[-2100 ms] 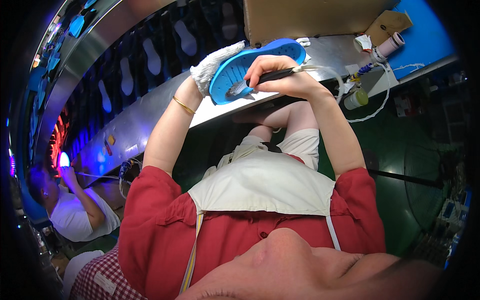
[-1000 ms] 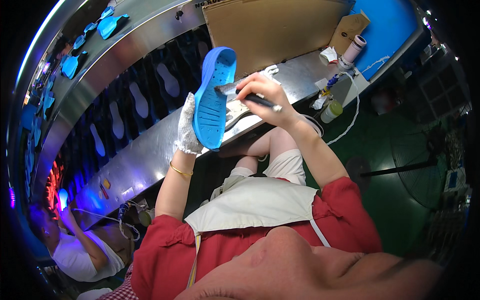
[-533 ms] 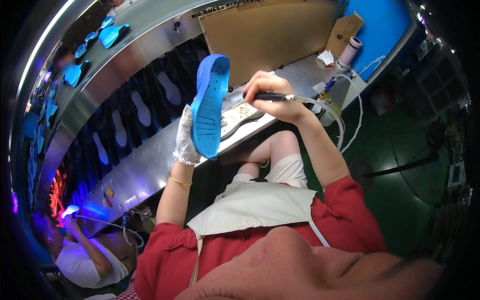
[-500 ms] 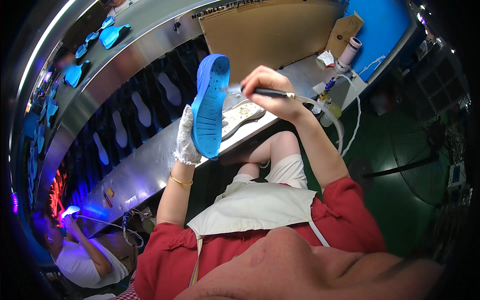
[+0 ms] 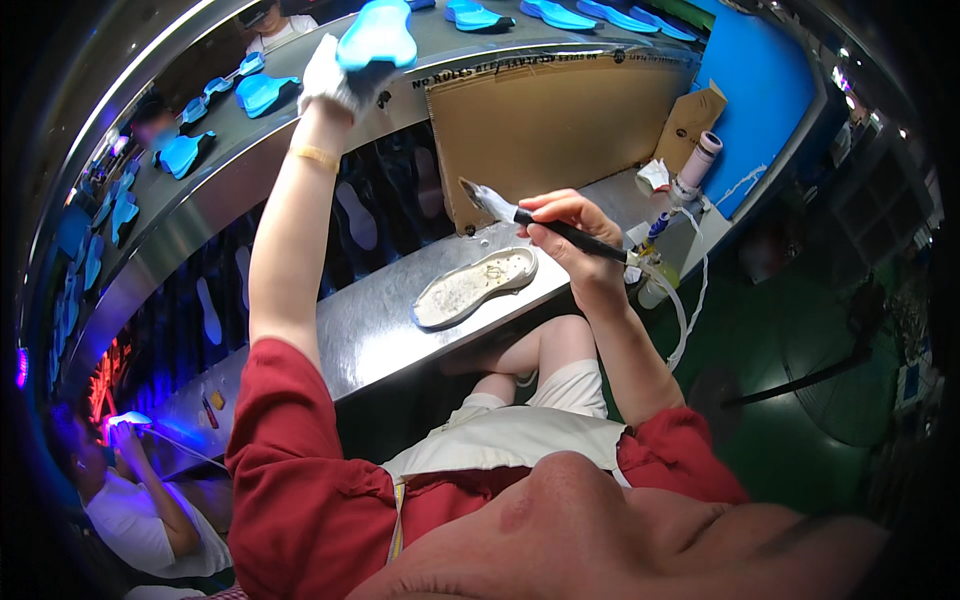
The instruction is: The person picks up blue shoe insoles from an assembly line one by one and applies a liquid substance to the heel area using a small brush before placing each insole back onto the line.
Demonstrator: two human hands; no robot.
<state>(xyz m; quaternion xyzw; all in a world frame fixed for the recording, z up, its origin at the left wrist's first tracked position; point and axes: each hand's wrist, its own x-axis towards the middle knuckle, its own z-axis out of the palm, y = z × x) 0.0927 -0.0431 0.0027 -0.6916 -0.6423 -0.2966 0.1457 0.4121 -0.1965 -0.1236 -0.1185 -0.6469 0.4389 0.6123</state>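
The left hand (image 5: 328, 82), stretched to eleven o'clock, meets a bright blue sole (image 5: 378, 36), grip unclear. The right hand (image 5: 590, 220), nearer, clasps a brush (image 5: 494, 204) aimed at ten.

Bench (image 5: 365, 345) before person; belt (image 5: 228, 128) behind it. One sole (image 5: 470, 290) on bench, between person's arms. Cardboard panel (image 5: 560, 120) behind that sole, between bench and belt. Left hand (image 5: 328, 82) far forward at belt edge, second sole (image 5: 377, 35) just beside its fingers (on belt or above: cannot tell). Brush (image 5: 548, 226) in right hand (image 5: 592, 272), before panel. Tumbler (image 5: 703, 155) right of panel. Co-worker (image 5: 150, 530) far left.
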